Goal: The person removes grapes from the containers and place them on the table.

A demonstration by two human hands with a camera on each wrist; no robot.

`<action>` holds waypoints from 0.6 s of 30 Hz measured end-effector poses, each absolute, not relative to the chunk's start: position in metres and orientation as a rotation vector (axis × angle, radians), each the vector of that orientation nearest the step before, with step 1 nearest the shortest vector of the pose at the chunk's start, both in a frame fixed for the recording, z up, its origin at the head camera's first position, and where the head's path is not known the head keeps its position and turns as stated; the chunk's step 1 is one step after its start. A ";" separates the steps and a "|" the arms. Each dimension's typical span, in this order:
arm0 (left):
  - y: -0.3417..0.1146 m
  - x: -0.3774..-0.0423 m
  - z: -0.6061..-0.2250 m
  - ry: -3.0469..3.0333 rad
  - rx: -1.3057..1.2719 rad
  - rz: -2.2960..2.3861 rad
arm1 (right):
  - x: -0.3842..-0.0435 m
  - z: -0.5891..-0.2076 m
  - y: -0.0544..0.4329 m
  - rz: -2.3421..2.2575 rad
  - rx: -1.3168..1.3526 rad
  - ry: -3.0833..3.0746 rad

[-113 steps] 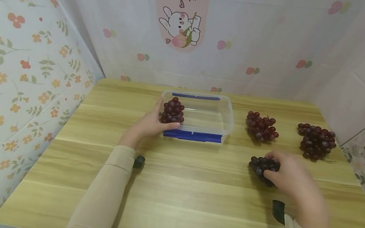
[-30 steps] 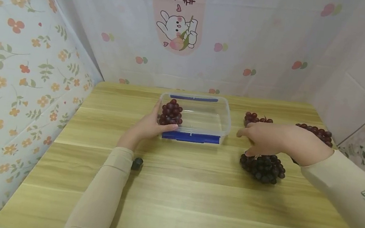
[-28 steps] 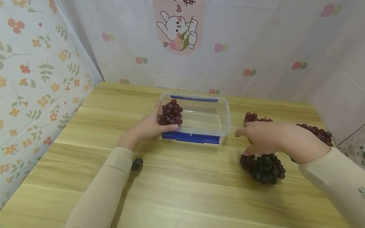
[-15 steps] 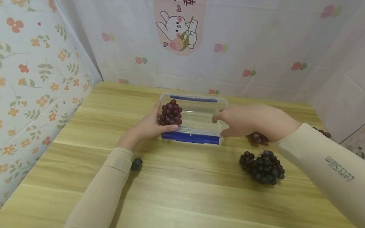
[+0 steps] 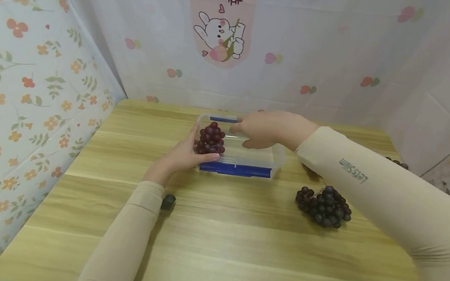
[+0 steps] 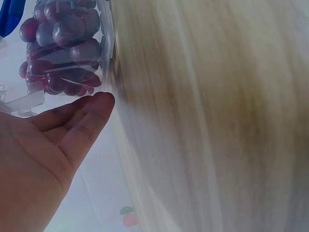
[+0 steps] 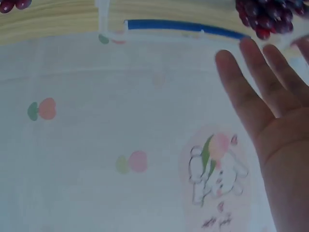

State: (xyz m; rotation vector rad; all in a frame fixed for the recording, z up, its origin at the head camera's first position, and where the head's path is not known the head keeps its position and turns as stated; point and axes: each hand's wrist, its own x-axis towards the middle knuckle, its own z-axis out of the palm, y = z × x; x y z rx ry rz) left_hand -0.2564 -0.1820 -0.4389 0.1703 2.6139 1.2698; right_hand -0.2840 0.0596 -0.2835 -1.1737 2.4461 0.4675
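A clear plastic food container (image 5: 280, 159) with blue side clips stands at the back middle of the table. My left hand (image 5: 181, 155) rests against its left end, fingers fairly straight along the wall and thumb over the front rim. A bunch of red grapes (image 5: 211, 139) lies inside at that end; in the left wrist view these grapes (image 6: 67, 53) show through the wall beyond my fingertips. My right hand (image 5: 271, 129) hovers over the container with fingers extended, holding nothing. The right wrist view shows the same hand (image 7: 285, 121) near the grapes (image 7: 265, 17).
A bunch of dark grapes (image 5: 324, 206) lies on the wooden table (image 5: 216, 235) right of the container. Another bunch (image 5: 311, 171) is mostly hidden by my right forearm. Part of a third bunch (image 5: 396, 162) shows at the far right. Patterned curtains (image 5: 147, 19) border the table.
My right hand gripped the dark grapes at first, then let them go on the table. It has moved left, over the container. My left hand has stayed at the container's left end.
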 end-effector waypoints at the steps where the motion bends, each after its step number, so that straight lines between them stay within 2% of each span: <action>1: -0.182 -0.256 -0.439 2.612 0.174 1.271 | -0.285 -0.286 0.054 0.505 -1.182 2.443; 9: -0.185 -0.255 -0.437 2.595 0.183 1.256 | -0.289 -0.306 0.025 0.622 -1.378 2.377; 18: -0.187 -0.255 -0.439 2.571 0.221 1.267 | -0.298 -0.324 0.005 0.733 -1.460 2.403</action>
